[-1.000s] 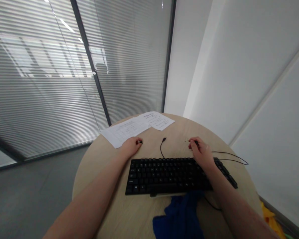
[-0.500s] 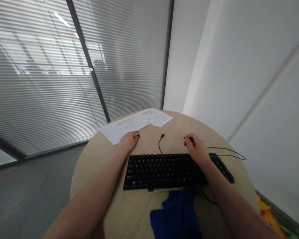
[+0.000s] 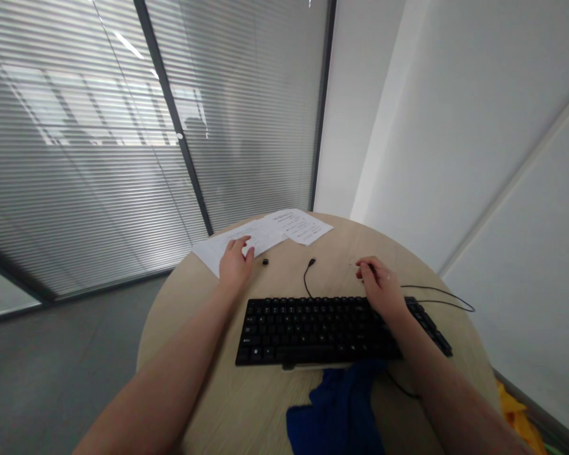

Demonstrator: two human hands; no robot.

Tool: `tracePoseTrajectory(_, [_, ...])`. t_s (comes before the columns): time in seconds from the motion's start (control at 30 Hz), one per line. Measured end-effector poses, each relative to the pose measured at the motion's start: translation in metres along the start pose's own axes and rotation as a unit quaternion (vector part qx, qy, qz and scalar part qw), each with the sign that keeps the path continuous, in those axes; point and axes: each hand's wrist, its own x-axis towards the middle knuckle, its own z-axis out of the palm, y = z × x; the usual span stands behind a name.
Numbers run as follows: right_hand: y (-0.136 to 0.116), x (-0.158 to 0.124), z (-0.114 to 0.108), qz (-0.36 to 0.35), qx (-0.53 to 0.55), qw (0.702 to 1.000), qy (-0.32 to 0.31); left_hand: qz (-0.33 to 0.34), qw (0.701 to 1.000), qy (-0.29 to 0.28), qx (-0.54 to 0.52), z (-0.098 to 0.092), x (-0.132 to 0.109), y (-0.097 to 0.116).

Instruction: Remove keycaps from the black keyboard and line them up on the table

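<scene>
My left hand point(image 3: 237, 264) is open over the edge of the white papers, thumb and fingers apart with nothing between them. Just right of its thumb, a small black cap-like piece point(image 3: 265, 261) lies on the table. My right hand point(image 3: 380, 281) hovers behind the right part of the black keyboard point(image 3: 313, 332), fingers closed around a small dark piece point(image 3: 372, 269) that they mostly hide. Between the hands lies a black USB plug point(image 3: 312, 261) on a short cable running to the keyboard's back edge.
The round wooden table point(image 3: 208, 404) carries printed papers point(image 3: 308, 226) at its far edge. Blue cloth point(image 3: 336, 411) is bunched in front of the keyboard. A black cable point(image 3: 450, 291) loops at the right, near the white wall. Something yellow point(image 3: 514, 404) is at lower right.
My left hand has let go of the small black piece and moved back to the left, its fingers opening. The right hand stays nearly in place, turned slightly.
</scene>
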Motion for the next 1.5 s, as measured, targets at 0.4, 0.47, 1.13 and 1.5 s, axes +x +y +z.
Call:
tracePoseTrajectory(0.4, [0.001,0.009,0.002,-0.095,-0.071,0.993,0.011,0.178,0.91,-0.359,0.107,-0.019,-0.043,0.066])
tracePoseTrajectory(0.47, [0.002,0.007,0.003,-0.071,-0.073,0.995,-0.012,0.196,0.908,-0.359,0.091,-0.013,-0.055,0.078])
tracePoseTrajectory(1.13, [-0.005,-0.002,0.02,-0.05,-0.196,0.952,-0.228,0.092,0.903,-0.404,0.115,-0.022,-0.027,0.047])
tracePoseTrajectory(1.5, [-0.021,-0.011,0.031,-0.15,-0.228,0.928,-0.254,0.055,0.904,-0.42,0.054,-0.017,-0.023,0.034])
